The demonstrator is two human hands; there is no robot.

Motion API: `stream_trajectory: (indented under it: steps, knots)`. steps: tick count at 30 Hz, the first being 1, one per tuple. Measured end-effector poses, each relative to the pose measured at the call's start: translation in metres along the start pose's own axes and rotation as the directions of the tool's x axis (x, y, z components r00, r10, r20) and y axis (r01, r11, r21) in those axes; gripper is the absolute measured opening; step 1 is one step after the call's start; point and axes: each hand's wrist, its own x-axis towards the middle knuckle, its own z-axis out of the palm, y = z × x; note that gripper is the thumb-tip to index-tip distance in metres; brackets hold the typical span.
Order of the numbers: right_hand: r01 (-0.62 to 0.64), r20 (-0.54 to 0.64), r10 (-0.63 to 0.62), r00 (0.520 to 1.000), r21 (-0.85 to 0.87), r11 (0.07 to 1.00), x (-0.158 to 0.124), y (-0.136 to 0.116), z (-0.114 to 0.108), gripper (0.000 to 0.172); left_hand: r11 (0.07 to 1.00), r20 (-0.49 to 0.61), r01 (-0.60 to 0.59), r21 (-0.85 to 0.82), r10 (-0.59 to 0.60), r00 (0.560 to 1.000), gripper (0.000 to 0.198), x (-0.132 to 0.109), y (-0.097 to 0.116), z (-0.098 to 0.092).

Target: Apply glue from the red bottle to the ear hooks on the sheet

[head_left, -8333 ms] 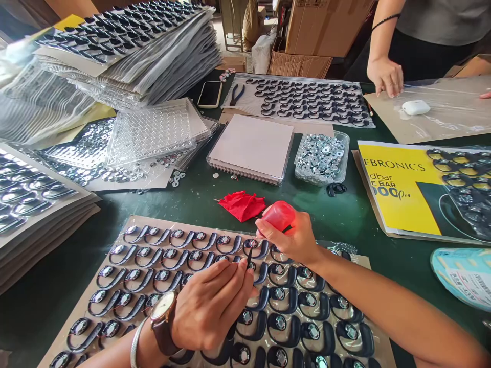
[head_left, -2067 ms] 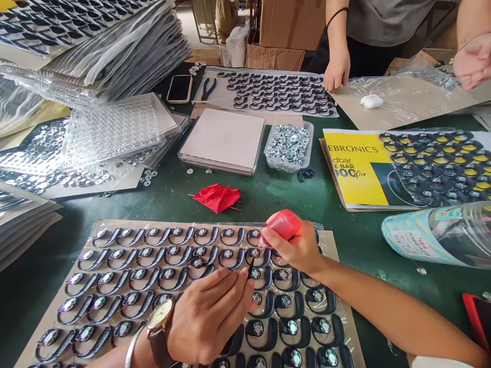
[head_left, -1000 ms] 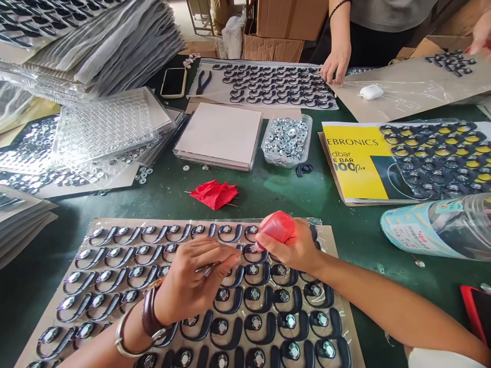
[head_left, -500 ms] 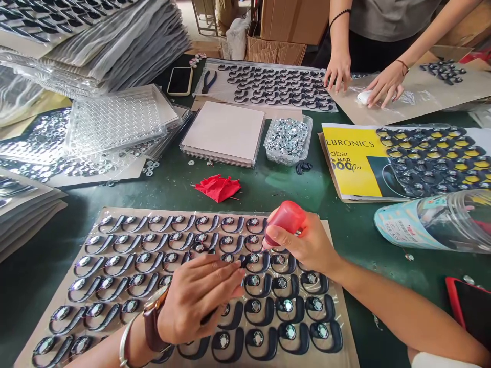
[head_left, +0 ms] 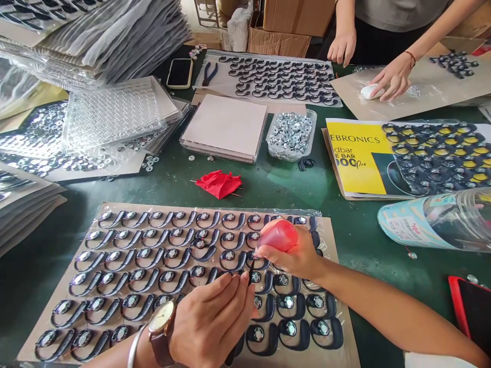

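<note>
Rows of black hook-shaped pieces with round silver discs and thin reddish wires lie on a brown cardboard sheet (head_left: 57, 322). My right hand (head_left: 297, 253) is closed around a small red squeeze bottle (head_left: 279, 235), tipped over one piece near the sheet's right side. My left hand (head_left: 213, 317), with a watch (head_left: 161, 316) and a bangle at the wrist, pinches slim dark tweezers (head_left: 251, 272). Their tip points up at the same piece, just below the bottle. The bottle's nozzle is hidden behind my right fingers, and my left hand covers several pieces.
Beyond the sheet lie a crumpled red cloth (head_left: 218, 184), a tub of metal washers (head_left: 291, 135) and stacked cardboard (head_left: 226, 125). A clear jar (head_left: 433, 220) lies at right. Tall stacks of trays (head_left: 126, 46) stand at left. Across the table, a co-worker's hand (head_left: 395, 76) holds a white object (head_left: 371, 92).
My left hand has shifted right and down, bringing the tweezers' tip under the bottle. The red bottle has moved slightly left and down. The co-worker's other hand has lifted off the cardboard.
</note>
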Motion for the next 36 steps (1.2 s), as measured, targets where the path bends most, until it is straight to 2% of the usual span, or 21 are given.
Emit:
stream_trajectory:
  steps: [4, 22, 29, 36]
  knots:
    - [0.048, -0.045, -0.05, 0.998, -0.05, 0.998, 0.0005, -0.0003, 0.0003, 0.019, 1.0, 0.0, 0.004, 0.006, -0.004, 1.0, 0.019, 0.0012, 0.0004, -0.0006]
    - [-0.138, -0.091, 0.131, 0.987, -0.081, 0.987, 0.0002, -0.0002, -0.0023, 0.029, 0.998, 0.046, 0.054, -0.045, -0.052, 0.998, 0.02, -0.0061, -0.001, -0.0005]
    - [-0.119, -0.104, 0.118, 0.988, -0.002, 0.993, -0.0021, -0.0001, -0.0004, 0.023, 0.995, 0.051, 0.081, -0.065, -0.078, 0.996, 0.019, -0.0041, -0.0014, -0.0003]
    - [-0.117, -0.117, 0.109, 0.987, -0.065, 0.991, -0.0009, -0.0011, -0.0011, 0.027, 0.993, 0.046, 0.086, -0.083, -0.082, 0.996, 0.018, -0.0007, -0.0033, -0.0014]
